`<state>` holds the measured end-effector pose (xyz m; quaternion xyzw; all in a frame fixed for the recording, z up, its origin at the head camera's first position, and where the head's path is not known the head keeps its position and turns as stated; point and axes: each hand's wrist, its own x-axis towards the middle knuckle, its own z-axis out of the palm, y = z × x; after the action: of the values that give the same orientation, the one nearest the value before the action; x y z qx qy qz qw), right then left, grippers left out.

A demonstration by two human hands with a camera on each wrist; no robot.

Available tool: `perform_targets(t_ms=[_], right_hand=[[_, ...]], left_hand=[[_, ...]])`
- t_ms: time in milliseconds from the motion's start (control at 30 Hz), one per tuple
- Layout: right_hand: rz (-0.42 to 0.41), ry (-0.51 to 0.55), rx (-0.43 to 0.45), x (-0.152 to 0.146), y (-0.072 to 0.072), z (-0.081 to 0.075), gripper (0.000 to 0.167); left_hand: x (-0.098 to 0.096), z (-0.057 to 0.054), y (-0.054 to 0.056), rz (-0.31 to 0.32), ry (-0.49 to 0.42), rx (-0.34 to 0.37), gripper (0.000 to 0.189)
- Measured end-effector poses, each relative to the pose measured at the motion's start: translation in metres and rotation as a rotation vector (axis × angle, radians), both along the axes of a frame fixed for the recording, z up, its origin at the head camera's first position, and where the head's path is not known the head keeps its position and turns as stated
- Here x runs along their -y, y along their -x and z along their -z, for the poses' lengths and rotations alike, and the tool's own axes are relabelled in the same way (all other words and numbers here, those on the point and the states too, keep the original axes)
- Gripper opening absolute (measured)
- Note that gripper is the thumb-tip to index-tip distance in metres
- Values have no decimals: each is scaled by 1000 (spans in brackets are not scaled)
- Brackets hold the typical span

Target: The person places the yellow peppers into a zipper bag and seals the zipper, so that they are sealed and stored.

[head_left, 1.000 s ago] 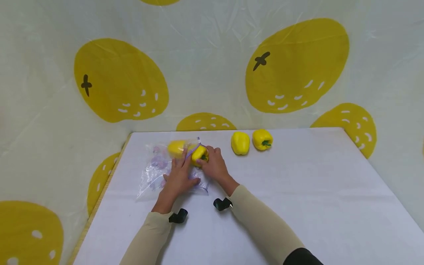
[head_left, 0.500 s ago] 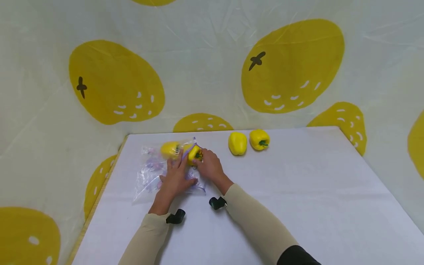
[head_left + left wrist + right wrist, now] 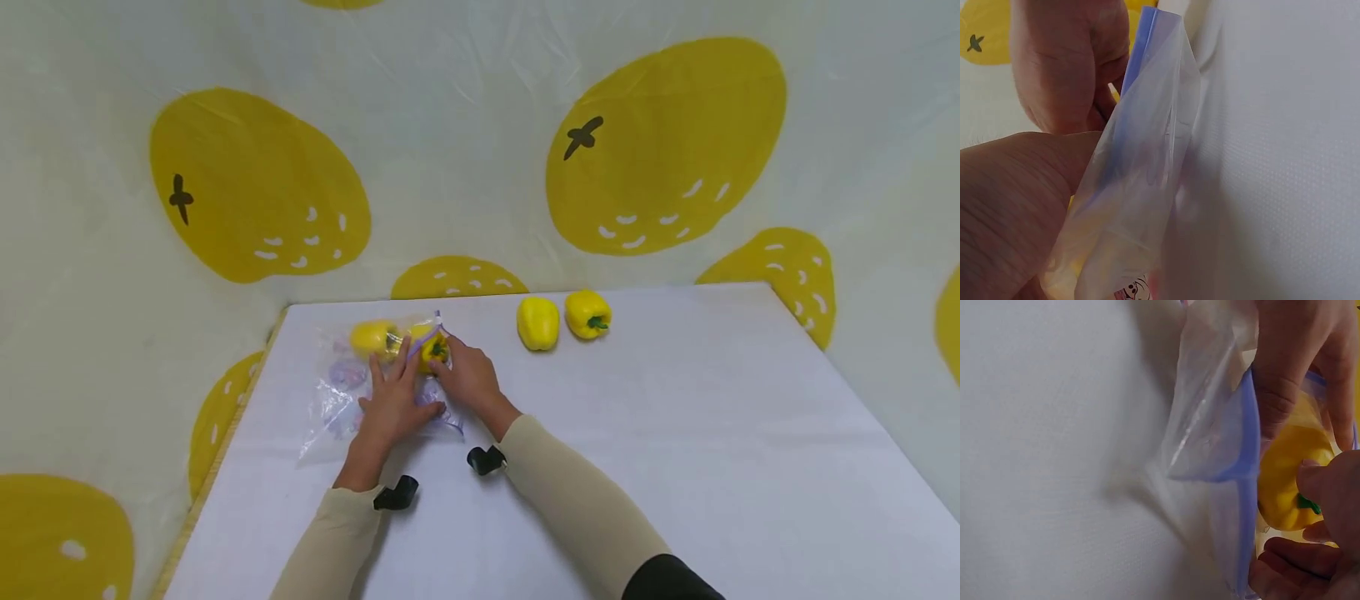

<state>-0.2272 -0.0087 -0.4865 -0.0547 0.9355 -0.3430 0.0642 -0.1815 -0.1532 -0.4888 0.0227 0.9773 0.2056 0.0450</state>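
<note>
In the head view, a clear zip bag (image 3: 337,417) with a purple zip strip lies on the white table. One yellow bell pepper (image 3: 371,337) is inside it. Another yellow bell pepper (image 3: 433,350) sits at the bag's mouth, its green stem facing my right hand (image 3: 470,379). That hand holds this pepper; in the right wrist view its thumb (image 3: 1311,478) presses near the stem. My left hand (image 3: 393,408) rests on the bag with fingers spread, partly covering the peppers. The left wrist view shows the bag's blue-purple edge (image 3: 1141,47) standing up beside both hands.
Two more yellow bell peppers, one on its side (image 3: 538,323) and one with its stem showing (image 3: 588,314), stand at the table's back edge, right of the bag. Behind the white table (image 3: 675,433) hangs a pale sheet (image 3: 465,167) printed with big yellow fruit.
My right hand has moved left with the pepper, which is now deeper in the bag's mouth. The pepper inside has shifted left too. My left hand stays on the bag.
</note>
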Motion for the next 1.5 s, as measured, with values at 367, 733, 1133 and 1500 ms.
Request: perform_targets(t_ms=[367, 733, 1133, 1500], right_hand=[[-77, -274, -16, 9, 0, 1, 58], [-4, -95, -174, -11, 1, -2, 41], [281, 167, -391, -73, 11, -6, 38], [467, 307, -260, -111, 12, 12, 71]], left_hand=[[3, 1, -2, 10, -6, -11, 105], [1, -1, 0, 8, -33, -18, 105], [3, -3, -2, 5, -38, 10, 103], [5, -2, -3, 17, -28, 15, 104]])
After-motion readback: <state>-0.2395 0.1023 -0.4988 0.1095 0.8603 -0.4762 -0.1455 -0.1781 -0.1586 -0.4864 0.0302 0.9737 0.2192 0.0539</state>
